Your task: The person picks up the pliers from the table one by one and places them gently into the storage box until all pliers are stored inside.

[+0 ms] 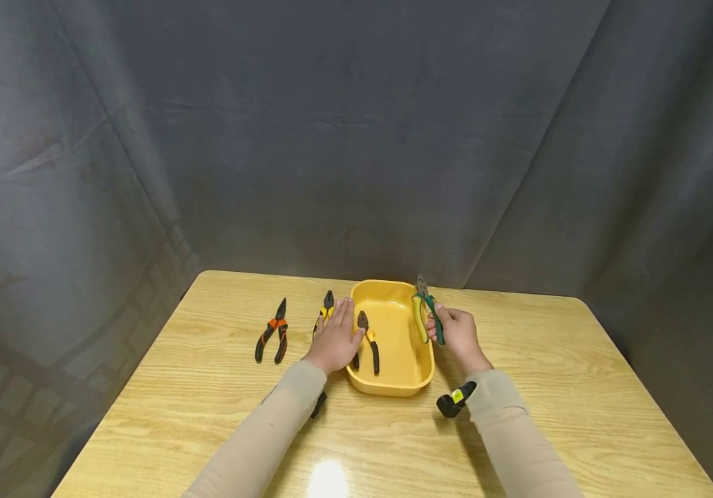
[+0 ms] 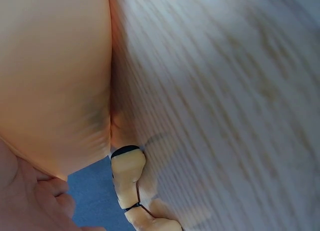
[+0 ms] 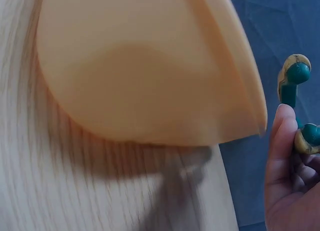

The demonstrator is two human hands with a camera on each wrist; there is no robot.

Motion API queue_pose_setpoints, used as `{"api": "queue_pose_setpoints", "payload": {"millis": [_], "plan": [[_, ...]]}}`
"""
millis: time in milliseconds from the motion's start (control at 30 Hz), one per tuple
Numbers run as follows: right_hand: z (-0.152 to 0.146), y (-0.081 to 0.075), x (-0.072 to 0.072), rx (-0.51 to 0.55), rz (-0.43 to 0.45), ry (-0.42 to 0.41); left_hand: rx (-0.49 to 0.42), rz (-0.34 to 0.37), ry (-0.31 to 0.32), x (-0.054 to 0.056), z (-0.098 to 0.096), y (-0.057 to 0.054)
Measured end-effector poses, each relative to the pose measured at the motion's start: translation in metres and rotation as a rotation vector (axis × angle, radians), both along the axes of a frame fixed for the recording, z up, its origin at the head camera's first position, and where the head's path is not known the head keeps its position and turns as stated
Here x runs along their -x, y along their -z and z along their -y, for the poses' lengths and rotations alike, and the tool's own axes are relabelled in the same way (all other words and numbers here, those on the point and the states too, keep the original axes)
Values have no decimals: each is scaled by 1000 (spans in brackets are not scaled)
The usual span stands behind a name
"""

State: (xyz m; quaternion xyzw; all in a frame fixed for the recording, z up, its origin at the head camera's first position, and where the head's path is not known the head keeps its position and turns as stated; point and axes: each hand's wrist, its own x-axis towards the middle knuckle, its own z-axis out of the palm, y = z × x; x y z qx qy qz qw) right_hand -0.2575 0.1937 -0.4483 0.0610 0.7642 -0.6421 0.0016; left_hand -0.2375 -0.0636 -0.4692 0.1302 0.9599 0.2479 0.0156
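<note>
Right hand (image 1: pixel 458 335) had fingers clamped on the green-and-yellow pliers (image 1: pixel 424 294) by one handle, at the right rim of the yellow bin (image 1: pixel 398 339). Long axis ran near-to-far, nose pointing away; left hand (image 1: pixel 334 340) fingers lay straight, by the left rim.

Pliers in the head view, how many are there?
4: orange-black pliers on the table; yellow-black pliers left of the tray, partly hidden by the left grip; black-handled pliers in the tray; yellow-green pliers in the right grip.
</note>
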Motion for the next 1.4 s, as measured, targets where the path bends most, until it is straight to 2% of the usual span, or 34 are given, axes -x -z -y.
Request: {"api": "queue_pose_setpoints", "payload": {"millis": [200,367,833,1400], "plan": [[10,-1,1,-7,-41,2,6,7,4,-2,0,-5],[18,-3,2,-16,-52,15,5,-3,9,-1,1,-2],[33,-5,2,50,-35,25,11,-2,8,-1,3,-1],[49,0,-2,-93,-95,43,16,0,3,-2,1,-2]]}}
